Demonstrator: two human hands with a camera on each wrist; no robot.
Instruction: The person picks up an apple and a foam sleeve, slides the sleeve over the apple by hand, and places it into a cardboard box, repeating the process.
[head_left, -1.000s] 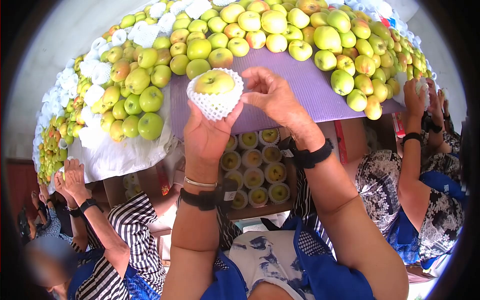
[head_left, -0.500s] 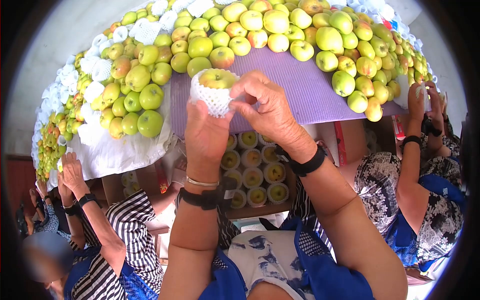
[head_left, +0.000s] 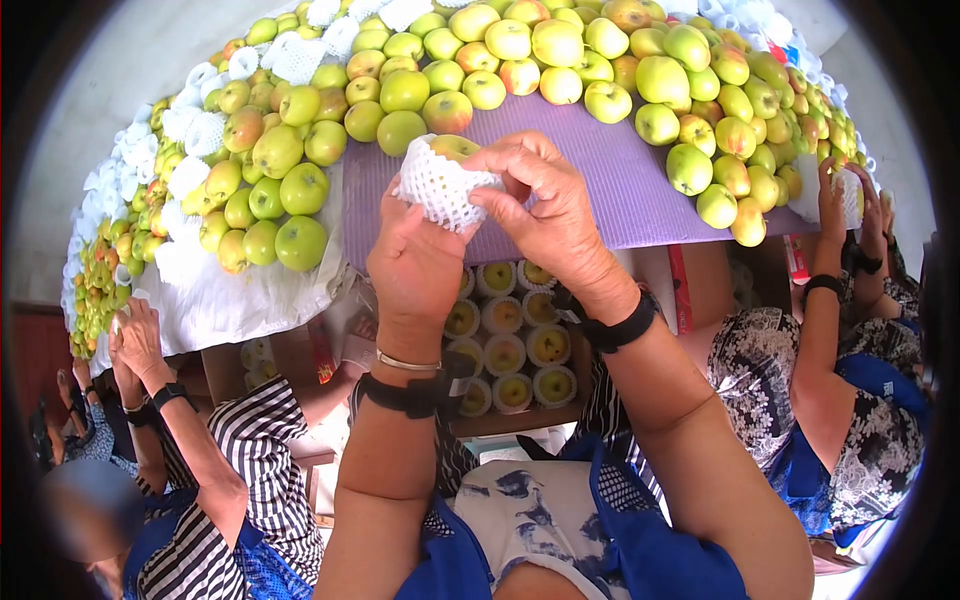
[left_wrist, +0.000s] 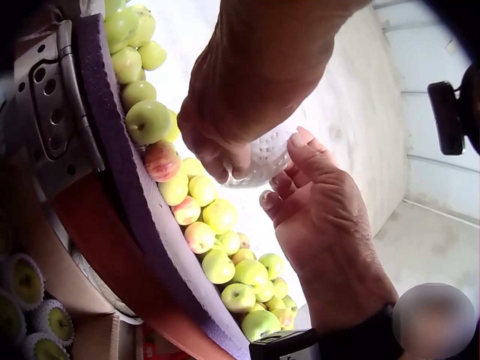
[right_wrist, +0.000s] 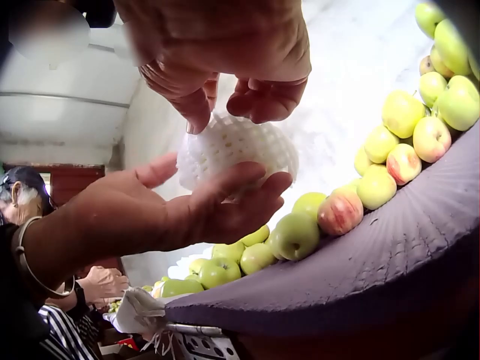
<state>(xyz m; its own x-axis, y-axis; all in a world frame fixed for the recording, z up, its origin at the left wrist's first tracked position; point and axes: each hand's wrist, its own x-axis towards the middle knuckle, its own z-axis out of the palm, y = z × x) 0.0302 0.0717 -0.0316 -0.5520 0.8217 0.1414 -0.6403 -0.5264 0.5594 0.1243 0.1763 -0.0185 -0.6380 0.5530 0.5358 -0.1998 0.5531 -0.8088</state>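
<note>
While the left hand [head_left: 415, 262] cups an apple [head_left: 455, 147] in a foam net [head_left: 440, 187] in the head view, the right hand [head_left: 548, 205] pinches the net. The left wrist view shows it between them; the right wrist view, left fingers [right_wrist: 274, 187] curved underneath.

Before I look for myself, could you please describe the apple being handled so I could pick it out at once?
Find the purple ridged mat in the head view. In front of its left part, the left hand cups the apple and the right hand pinches its white foam net. Unlike the bare heaped apples, it is netted and held.
</note>
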